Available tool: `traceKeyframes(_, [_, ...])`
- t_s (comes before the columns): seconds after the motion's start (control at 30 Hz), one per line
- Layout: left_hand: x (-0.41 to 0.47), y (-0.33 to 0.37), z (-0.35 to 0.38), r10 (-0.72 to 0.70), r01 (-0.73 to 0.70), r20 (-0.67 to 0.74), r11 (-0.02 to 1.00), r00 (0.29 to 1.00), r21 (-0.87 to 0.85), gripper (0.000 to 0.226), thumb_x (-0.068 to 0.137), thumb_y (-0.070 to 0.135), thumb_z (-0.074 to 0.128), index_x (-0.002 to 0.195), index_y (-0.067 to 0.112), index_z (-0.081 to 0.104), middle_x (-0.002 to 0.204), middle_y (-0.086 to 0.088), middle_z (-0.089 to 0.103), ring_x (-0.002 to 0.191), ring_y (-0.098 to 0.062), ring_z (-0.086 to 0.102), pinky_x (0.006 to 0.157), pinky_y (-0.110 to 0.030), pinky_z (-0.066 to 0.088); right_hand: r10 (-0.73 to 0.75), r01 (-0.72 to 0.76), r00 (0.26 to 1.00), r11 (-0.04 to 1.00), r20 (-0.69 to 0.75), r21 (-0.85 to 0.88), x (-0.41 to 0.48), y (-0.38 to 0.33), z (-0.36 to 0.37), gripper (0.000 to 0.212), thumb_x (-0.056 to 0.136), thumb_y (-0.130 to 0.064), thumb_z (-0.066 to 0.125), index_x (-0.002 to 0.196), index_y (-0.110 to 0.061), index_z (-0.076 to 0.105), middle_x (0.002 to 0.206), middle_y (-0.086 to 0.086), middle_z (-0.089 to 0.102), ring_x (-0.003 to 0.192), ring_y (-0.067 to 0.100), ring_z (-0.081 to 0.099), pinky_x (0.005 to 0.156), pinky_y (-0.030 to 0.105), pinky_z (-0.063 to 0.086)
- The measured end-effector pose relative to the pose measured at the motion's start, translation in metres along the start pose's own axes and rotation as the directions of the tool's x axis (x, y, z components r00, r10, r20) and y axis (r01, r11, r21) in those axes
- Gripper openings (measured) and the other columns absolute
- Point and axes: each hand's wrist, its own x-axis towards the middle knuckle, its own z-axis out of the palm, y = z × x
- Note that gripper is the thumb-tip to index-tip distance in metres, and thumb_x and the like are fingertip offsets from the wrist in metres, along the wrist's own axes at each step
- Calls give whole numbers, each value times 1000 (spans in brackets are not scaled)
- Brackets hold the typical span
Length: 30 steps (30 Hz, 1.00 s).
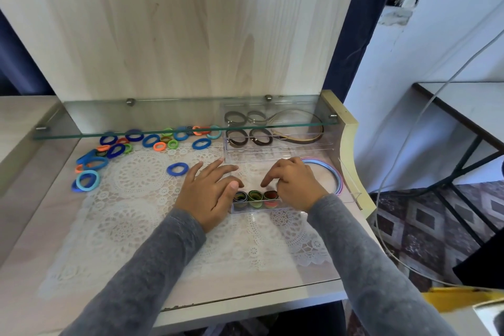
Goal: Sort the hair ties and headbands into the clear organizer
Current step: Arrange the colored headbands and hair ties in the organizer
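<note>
A clear organizer point(281, 148) stands at the right of the table. Its back compartments hold brown hair ties point(236, 137) and a thin brown headband point(305, 137). Its near compartment holds small rolled ties point(255, 197) in dark, green and red. My left hand point(211, 194) lies flat with straight fingers at the near compartment's left end, thumb at the dark ties. My right hand point(296, 184) hovers over the red ties with fingers curled down; what it touches is hidden. Pastel headbands point(334, 172) lie right of that hand. Loose blue, orange and green hair ties point(117, 148) lie scattered at the left.
A glass shelf point(136, 123) hangs over the table's back. A white lace mat point(141, 199) covers the table. One blue hair tie point(177, 169) lies alone left of my left hand. A cable point(403, 150) hangs off the right edge.
</note>
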Motion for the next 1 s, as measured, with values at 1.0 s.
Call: traceKeyframes(1.0, [-41, -41, -15, -383, 405, -158, 902, 910, 151, 58, 83, 45, 24, 132, 27, 50, 144, 7, 47, 135, -16, 39, 114, -44, 17, -177, 240, 908, 962, -379, 127, 17, -60, 32, 36, 78, -1, 46, 106, -11, 66, 107, 5, 60, 103, 23, 49, 90, 36, 45])
